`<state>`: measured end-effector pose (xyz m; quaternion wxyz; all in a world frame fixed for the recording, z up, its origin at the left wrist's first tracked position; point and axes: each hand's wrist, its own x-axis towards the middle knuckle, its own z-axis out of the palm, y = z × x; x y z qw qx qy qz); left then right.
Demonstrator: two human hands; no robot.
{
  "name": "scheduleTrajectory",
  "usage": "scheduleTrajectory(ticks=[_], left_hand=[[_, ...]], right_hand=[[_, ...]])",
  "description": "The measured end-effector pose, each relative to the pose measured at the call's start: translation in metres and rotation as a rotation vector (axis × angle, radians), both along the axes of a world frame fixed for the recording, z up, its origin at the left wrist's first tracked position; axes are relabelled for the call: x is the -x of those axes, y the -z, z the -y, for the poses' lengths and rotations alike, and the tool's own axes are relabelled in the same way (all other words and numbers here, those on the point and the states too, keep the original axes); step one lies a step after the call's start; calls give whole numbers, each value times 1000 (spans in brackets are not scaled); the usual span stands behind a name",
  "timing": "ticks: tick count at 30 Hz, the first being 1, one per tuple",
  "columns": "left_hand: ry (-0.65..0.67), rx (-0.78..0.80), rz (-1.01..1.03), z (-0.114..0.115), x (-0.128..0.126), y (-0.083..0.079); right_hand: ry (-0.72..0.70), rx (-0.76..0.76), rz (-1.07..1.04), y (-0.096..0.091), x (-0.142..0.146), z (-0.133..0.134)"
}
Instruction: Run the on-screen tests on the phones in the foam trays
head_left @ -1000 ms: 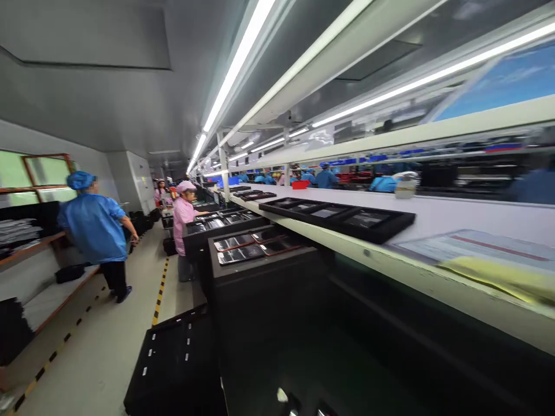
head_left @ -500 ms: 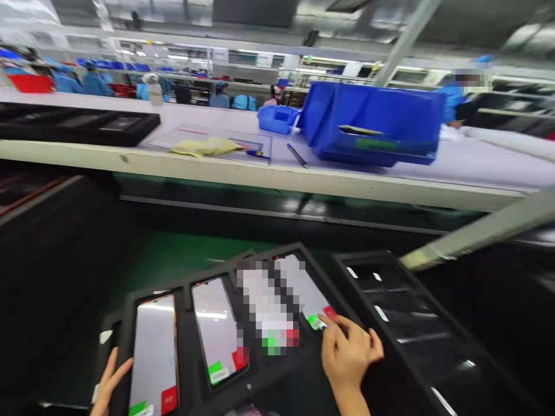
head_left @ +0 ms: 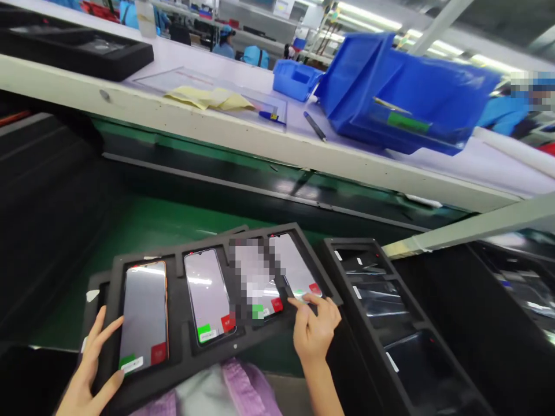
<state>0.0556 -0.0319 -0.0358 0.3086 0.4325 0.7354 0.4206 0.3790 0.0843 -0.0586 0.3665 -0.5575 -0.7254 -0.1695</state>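
A black foam tray holds several phones in a row, with green, red and white stickers at their lower ends. My left hand has its fingers spread over the tray's left edge, beside the leftmost phone; the thumb reaches that phone's lower corner. At the other end, my right hand has its thumb and forefinger apart near the bottom of the rightmost phone, partly covering its stickers. Its other fingers are bent. Blurred blocks hide part of the third phone. Another tray edge shows underneath.
To the right lies a second black tray with dark, film-covered slots. A white bench crosses ahead, bearing a large blue bin, a small blue bin, a pen and yellow paper. A pale beam slants at right.
The view has tilted and dropped, showing more of the trays. My right hand has come away from the green sticker to the phone's lower edge. My left hand reaches further onto the tray.
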Motion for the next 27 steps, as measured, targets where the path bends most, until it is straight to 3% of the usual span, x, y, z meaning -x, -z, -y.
scheduleTrajectory(ticks=[4,7,10,15,19,27], left_hand=[[30,-48,-35,4,6,10],[61,-66,-33,6,13,21],[85,-81,7,8,19,30],[22,-66,125,6,16,28],[4,-79,174,1,15,25],[-47,-71,67,-17,22,22]], right_hand=[[-237,142,-46,-5,26,15],[-295,155,3,-6,40,21],[-437,169,-19,-10,60,27],[-642,313,34,-19,94,33],[-697,293,136,-13,90,21],[-604,355,249,-3,94,5]])
